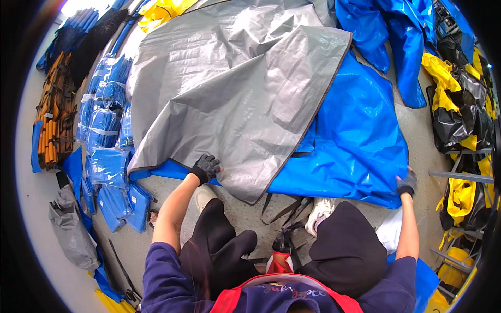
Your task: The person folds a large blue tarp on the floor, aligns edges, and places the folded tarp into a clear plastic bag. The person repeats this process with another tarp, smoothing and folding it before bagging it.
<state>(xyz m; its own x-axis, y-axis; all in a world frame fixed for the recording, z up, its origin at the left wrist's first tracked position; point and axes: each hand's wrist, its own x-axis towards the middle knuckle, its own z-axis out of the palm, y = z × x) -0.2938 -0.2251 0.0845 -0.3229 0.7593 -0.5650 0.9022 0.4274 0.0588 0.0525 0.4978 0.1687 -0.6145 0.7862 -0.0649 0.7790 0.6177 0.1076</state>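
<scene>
A large tarp, silver-grey on one face with a dark hemmed edge, spreads over a glossy blue tarp on the floor. Whether they are one sheet folded or two pieces, I cannot tell. My left hand, in a dark fingerless glove, is closed at the near edge of the grey tarp, its fingertips partly hidden. At the near right corner of the blue one, my right hand, gloved too, grips the edge. Black straps stick out from under the sheets between my feet.
Plastic-wrapped blue bundles are stacked at left, beside orange-brown rolled bundles. A metal rack with yellow and black tarps stands at right. More blue sheeting lies at the far right. A grey bundle leans by the left wall.
</scene>
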